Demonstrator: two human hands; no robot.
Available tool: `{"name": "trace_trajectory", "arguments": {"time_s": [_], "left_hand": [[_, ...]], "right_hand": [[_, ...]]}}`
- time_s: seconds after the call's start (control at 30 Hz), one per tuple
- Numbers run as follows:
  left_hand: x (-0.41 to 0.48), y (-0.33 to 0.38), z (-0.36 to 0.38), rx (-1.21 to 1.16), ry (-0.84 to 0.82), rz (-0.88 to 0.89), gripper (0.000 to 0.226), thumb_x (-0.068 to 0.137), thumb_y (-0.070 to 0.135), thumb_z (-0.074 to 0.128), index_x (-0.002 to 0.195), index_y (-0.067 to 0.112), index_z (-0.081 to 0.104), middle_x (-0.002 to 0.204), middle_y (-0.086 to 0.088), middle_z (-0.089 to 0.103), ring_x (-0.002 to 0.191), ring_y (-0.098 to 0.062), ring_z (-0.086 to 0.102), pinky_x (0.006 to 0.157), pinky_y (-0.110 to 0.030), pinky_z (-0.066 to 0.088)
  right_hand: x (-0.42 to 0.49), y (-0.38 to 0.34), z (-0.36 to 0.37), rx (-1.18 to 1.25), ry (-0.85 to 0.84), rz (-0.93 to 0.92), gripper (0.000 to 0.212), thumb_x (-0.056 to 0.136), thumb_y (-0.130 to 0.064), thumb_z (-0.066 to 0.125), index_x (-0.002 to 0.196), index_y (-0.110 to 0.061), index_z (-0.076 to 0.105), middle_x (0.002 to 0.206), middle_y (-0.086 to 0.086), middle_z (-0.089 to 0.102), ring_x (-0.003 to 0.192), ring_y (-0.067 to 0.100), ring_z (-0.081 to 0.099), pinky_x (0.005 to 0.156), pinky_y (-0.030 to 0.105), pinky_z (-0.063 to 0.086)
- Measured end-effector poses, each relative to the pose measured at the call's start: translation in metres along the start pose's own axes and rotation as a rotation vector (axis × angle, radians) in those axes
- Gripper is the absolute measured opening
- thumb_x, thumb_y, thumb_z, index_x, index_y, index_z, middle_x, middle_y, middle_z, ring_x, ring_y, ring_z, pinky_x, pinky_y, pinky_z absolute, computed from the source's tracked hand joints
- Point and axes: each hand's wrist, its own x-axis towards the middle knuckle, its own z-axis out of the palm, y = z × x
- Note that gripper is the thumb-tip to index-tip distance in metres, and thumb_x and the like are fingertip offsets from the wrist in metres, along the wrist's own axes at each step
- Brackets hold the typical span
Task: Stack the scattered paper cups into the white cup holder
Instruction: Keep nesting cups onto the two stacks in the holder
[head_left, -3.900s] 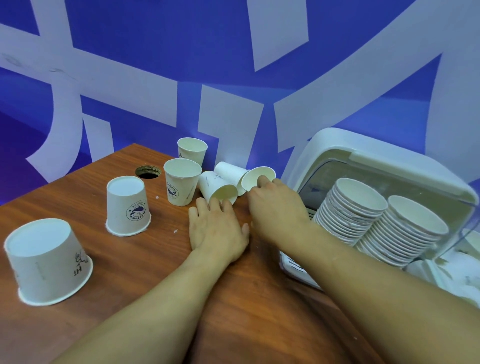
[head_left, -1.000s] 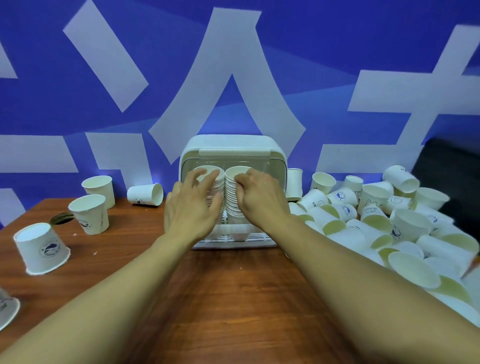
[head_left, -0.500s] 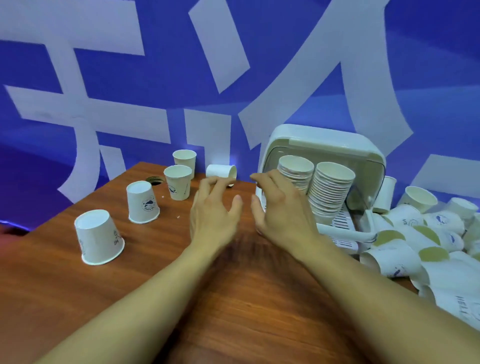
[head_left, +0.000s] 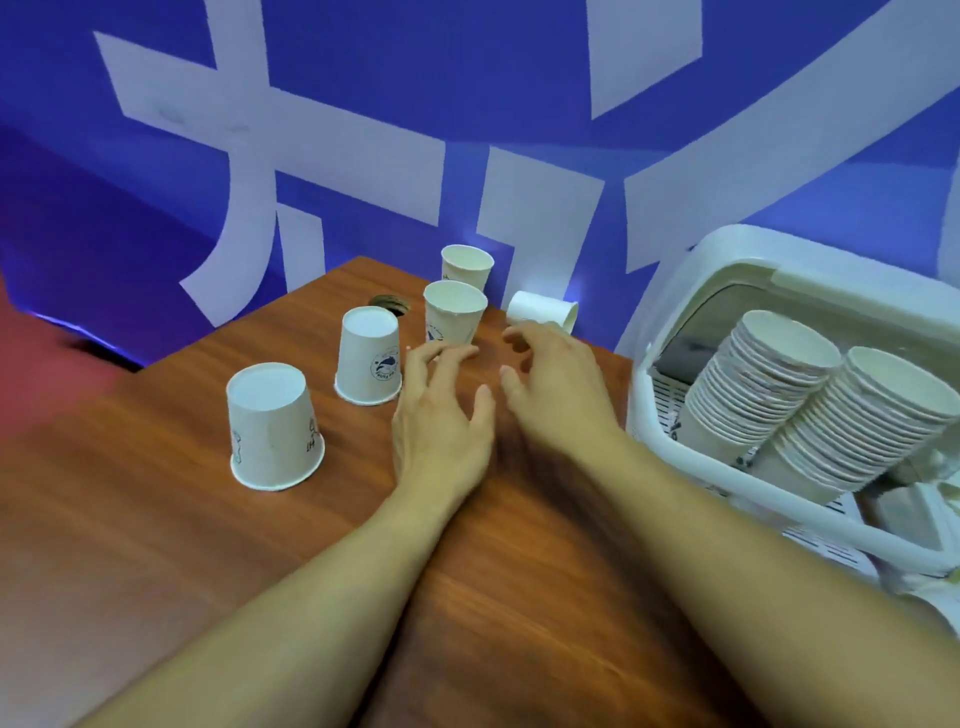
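Behind everything, the blue wall (head_left: 363, 104) with broad white shapes fills the upper frame. Below it the brown desk (head_left: 156, 571) spreads over the lower left and centre. At the right edge sits the white cup holder (head_left: 810, 254), with a left stack (head_left: 753, 384) and a right stack (head_left: 862, 431) of paper cups leaning inside.

The left hand (head_left: 441, 426) and right hand (head_left: 561, 389) hover mid-frame, fingers spread and loosely curved, holding nothing (both slightly blurred).

Left of them stand the near upside-down cup (head_left: 272, 426) and far upside-down cup (head_left: 370, 364). Beyond the fingertips are the front upright cup (head_left: 453, 317), the rear upright cup (head_left: 466, 267) and a tipped cup (head_left: 540, 312) on its side.
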Motion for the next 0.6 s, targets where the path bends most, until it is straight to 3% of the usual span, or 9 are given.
{"name": "trace_trajectory", "arguments": {"time_s": [0.1, 0.3, 0.5, 0.6], "left_hand": [[0.000, -0.003, 0.002, -0.004, -0.005, -0.014, 0.039, 0.085, 0.025, 0.062, 0.122, 0.035, 0.056, 0.133, 0.013, 0.042, 0.104, -0.022, 0.060, 0.084, -0.039, 0.052], [0.002, -0.002, -0.002, -0.073, 0.035, -0.075, 0.049, 0.082, 0.015, 0.061, 0.127, 0.034, 0.052, 0.140, 0.012, 0.038, 0.082, -0.011, 0.060, 0.081, -0.032, 0.050], [-0.001, -0.001, -0.002, -0.065, -0.003, -0.054, 0.066, 0.085, 0.020, 0.063, 0.140, 0.044, 0.037, 0.149, 0.009, 0.026, 0.109, -0.025, 0.058, 0.090, -0.045, 0.052], [-0.001, 0.002, -0.002, -0.055, 0.012, -0.047, 0.062, 0.088, 0.024, 0.063, 0.140, 0.044, 0.036, 0.151, 0.008, 0.024, 0.110, -0.028, 0.059, 0.089, -0.044, 0.052]], "right_hand": [[0.024, -0.007, 0.017, -0.015, 0.011, -0.018, 0.043, 0.087, -0.016, 0.059, 0.129, -0.019, 0.055, 0.128, 0.001, 0.055, 0.110, 0.021, 0.058, 0.091, 0.037, 0.049], [0.056, -0.017, 0.038, -0.157, -0.073, -0.143, 0.060, 0.085, -0.009, 0.058, 0.140, -0.024, 0.040, 0.134, 0.002, 0.054, 0.107, 0.030, 0.055, 0.080, 0.046, 0.052], [0.055, -0.008, 0.026, -0.148, -0.043, -0.170, 0.044, 0.086, -0.006, 0.058, 0.129, -0.016, 0.052, 0.107, 0.010, 0.067, 0.096, 0.032, 0.057, 0.079, 0.043, 0.050], [0.035, -0.005, 0.003, -0.021, -0.074, -0.257, 0.046, 0.086, -0.006, 0.057, 0.132, -0.013, 0.052, 0.102, 0.007, 0.067, 0.093, 0.026, 0.058, 0.081, 0.039, 0.049]]}}
